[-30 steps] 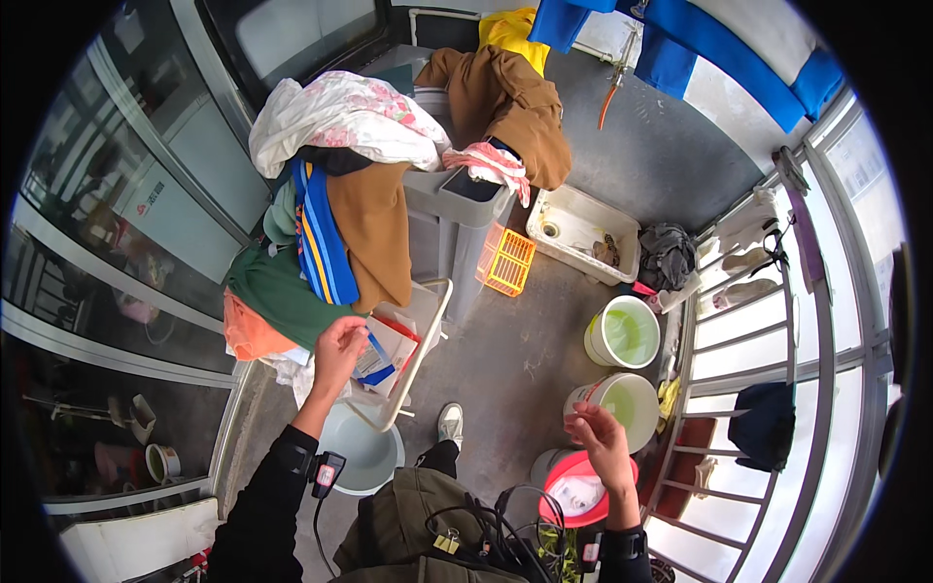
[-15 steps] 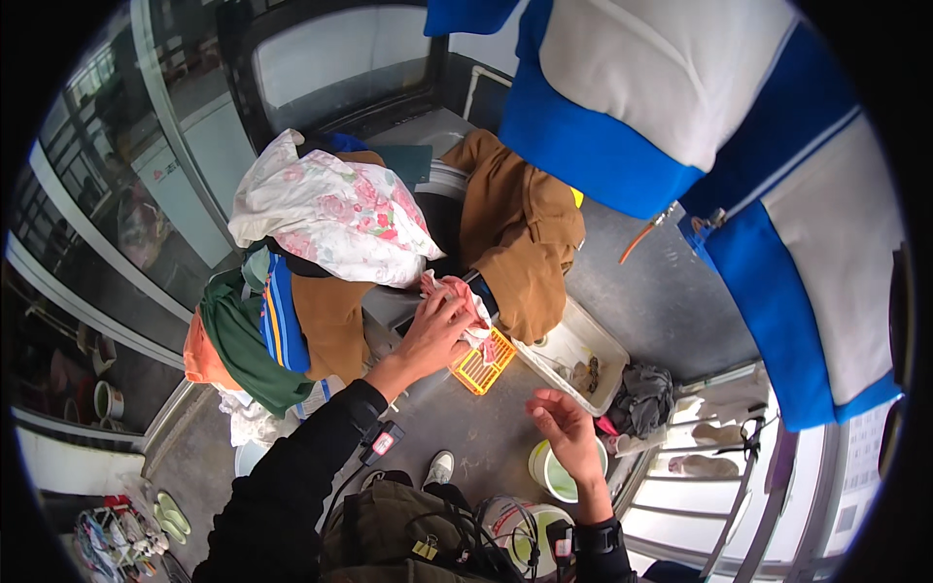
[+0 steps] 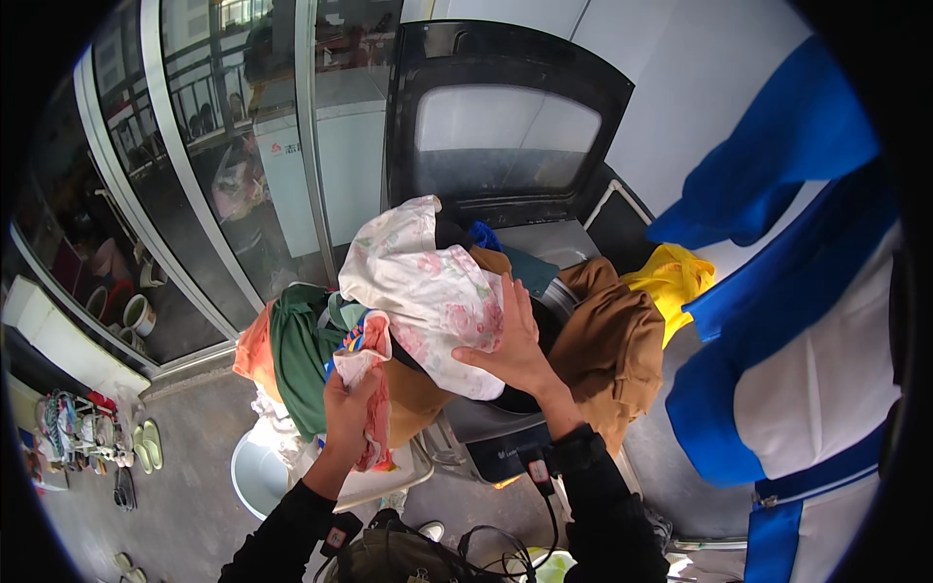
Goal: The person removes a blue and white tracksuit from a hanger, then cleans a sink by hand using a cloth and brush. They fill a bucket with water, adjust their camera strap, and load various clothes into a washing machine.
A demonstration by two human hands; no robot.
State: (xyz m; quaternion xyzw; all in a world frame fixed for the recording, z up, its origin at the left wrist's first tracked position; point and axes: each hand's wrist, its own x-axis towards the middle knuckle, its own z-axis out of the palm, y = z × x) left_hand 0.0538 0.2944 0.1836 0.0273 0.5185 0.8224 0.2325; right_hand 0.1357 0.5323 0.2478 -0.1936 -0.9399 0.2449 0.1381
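My left hand [image 3: 348, 413] is closed around a small pink and white cloth [image 3: 377, 384], which hangs in front of the piled clothes. My right hand [image 3: 515, 350] lies with fingers outstretched against a white garment with pink flowers [image 3: 428, 291]. That garment is draped over the heap on top of a washing machine [image 3: 501, 452]. Left of it hang a dark green garment [image 3: 301, 340] and an orange one [image 3: 256, 355]. On the right, a brown garment [image 3: 617, 340] spills over the machine's edge, with a yellow garment [image 3: 671, 282] behind it.
The machine's dark lid [image 3: 510, 117] stands raised at the back. Blue and white garments [image 3: 807, 389] hang close on the right. A pale basin [image 3: 260, 476] sits on the floor at left, near glass doors [image 3: 224, 146]. Green slippers [image 3: 148, 445] lie farther left.
My left hand has carried the pink and white cloth leftward across the heap. My right hand has come up from the lower right onto the flowered garment. The view has shifted.
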